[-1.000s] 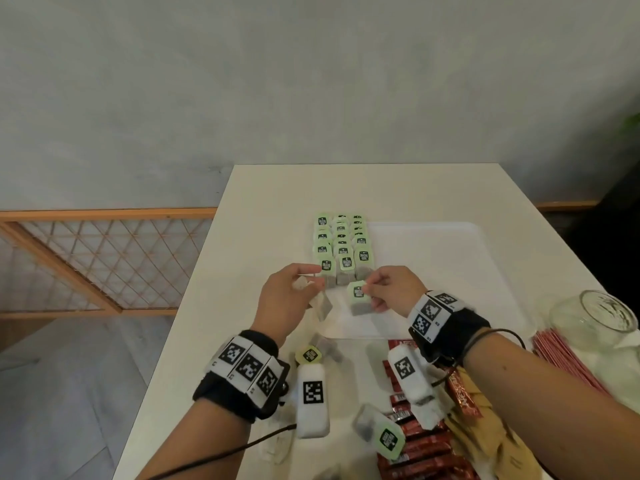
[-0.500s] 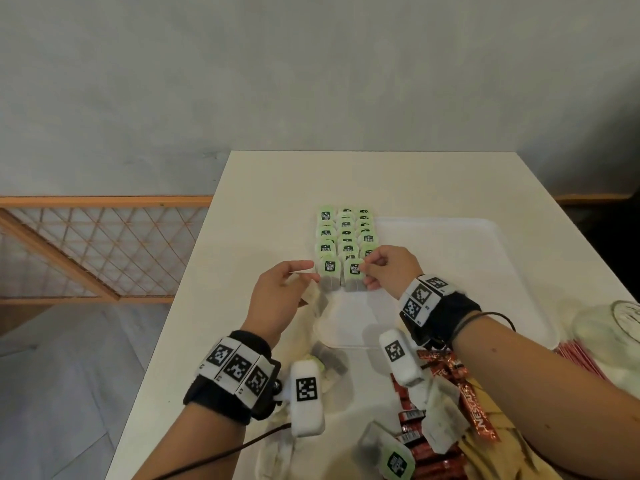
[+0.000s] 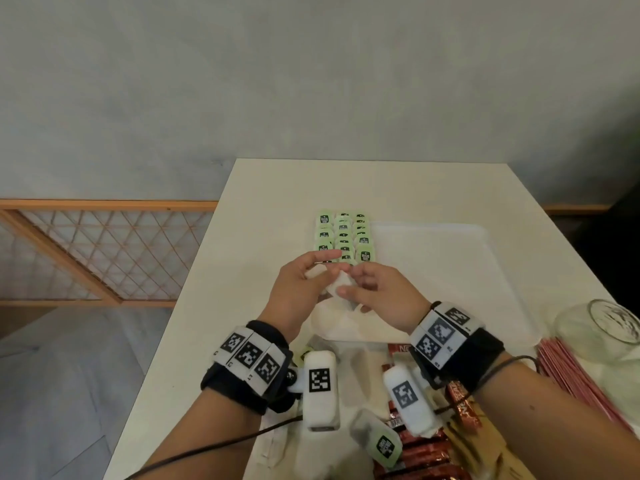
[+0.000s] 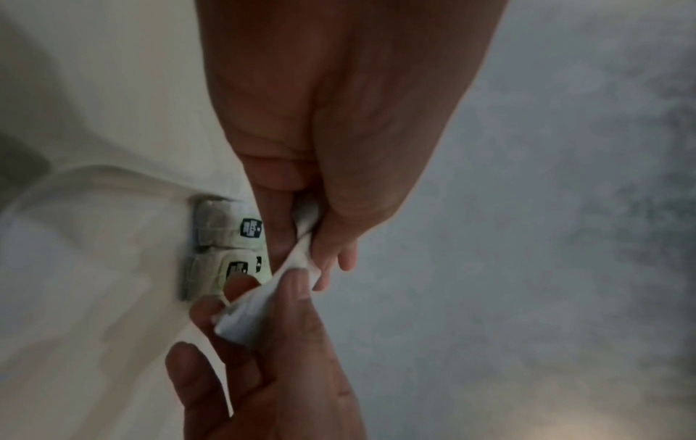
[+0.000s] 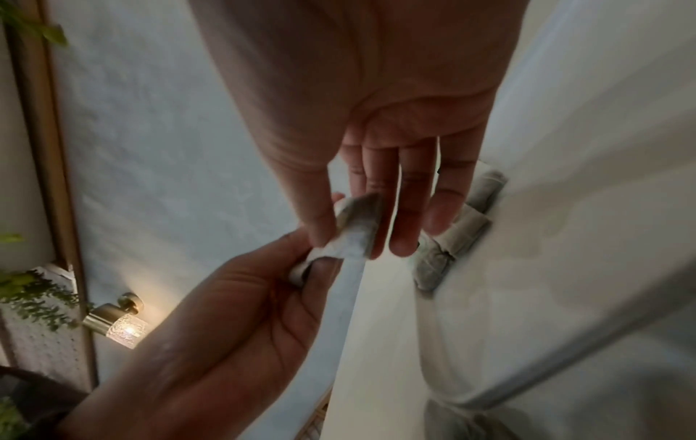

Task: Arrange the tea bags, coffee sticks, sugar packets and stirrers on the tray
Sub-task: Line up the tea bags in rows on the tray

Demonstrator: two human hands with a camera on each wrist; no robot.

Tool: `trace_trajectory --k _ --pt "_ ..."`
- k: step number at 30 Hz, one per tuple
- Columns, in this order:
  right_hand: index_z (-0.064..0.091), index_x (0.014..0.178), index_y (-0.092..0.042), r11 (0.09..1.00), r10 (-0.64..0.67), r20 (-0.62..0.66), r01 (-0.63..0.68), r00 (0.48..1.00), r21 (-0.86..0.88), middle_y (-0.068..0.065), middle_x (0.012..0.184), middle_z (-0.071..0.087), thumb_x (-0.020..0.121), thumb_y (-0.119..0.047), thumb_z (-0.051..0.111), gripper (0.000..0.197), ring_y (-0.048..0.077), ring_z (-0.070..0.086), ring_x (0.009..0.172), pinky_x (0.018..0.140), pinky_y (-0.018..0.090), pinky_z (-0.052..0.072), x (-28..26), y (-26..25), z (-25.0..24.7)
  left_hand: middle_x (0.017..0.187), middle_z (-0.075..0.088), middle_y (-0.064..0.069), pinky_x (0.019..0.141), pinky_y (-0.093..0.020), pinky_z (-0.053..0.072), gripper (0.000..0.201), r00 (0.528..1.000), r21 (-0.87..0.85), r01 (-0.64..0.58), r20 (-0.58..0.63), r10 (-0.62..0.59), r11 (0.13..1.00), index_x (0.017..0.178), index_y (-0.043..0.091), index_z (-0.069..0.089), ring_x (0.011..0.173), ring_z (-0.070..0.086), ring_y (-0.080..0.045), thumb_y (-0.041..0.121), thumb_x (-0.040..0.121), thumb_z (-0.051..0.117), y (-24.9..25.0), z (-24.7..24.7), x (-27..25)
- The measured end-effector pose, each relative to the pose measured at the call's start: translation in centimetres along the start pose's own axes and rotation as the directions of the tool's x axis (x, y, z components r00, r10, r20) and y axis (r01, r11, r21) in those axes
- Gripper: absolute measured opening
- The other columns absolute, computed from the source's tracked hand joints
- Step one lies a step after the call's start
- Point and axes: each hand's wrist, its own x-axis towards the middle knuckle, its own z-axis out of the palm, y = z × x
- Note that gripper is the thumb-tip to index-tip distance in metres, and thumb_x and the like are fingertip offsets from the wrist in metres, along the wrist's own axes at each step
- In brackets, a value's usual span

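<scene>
A grey plaster wall stands behind a cream surface [image 3: 277, 188], and a white tray [image 3: 450, 271] lies on it as the landmark. Over the tray's near left corner the left hand [image 3: 294, 292] pinches one end of a white tea bag [image 3: 337, 284] between thumb and fingers; the bag is a pale paper pouch with a greyish fill showing through, pulled between both hands. Along the tray's left edge lie three rows of tea bags with green tags [image 3: 343, 237]; the hands cover the nearest ones. The right hand [image 3: 377, 296] pinches the bag's other end with thumb and forefinger. Near of the tray lie red coffee sticks [image 3: 426, 452], partly cut off by the picture's edge. Right of the tray, red stirrers [image 3: 571, 375] and a blurred glass jar [image 3: 595, 327].
</scene>
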Motion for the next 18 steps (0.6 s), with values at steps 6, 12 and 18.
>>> trace_trajectory --k 6,12,18 --pt "0.059 0.073 -0.018 0.997 -0.075 -0.151 0.07 0.986 -0.043 0.003 0.071 0.07 0.081 -0.02 0.076 0.019 0.013 0.061 0.062 0.063 0.029 0.049 -1.7 0.4 -1.5 0.094 0.072 -0.01 0.064 -0.028 0.06 0.025 0.996 0.081 -0.017 -0.085 0.024 0.997 0.11 0.008 0.067 0.074 0.069 -0.011 0.004 0.101 0.045 0.3 0.7 -1.0" --pt "0.061 0.071 -0.02 0.979 -0.147 -0.282 0.1 0.948 -0.176 0.005 0.072 0.069 0.079 -0.026 0.077 0.019 0.011 0.058 0.06 0.061 0.025 0.047 -2.3 0.7 -2.0 0.078 0.074 -0.009 0.041 -0.024 0.046 0.015 0.997 0.264 0.069 0.011 -0.074 0.962 0.099 0.006 0.071 0.047 0.054 -0.01 0.017 0.094 0.063 0.1 1.6 -2.6" --pt "0.058 0.069 -0.017 0.943 -0.241 -0.29 0.153 0.926 -0.297 -0.002 0.062 0.06 0.083 -0.033 0.072 0.024 0.006 0.048 0.055 0.056 0.024 0.042 -3.0 0.3 -1.2 0.086 0.076 -0.007 0.041 -0.021 0.04 0.026 0.997 0.218 0.07 -0.031 -0.065 0.973 0.096 0.007 0.075 0.048 0.054 -0.008 0.032 0.091 0.069 0.3 2.7 -3.1"
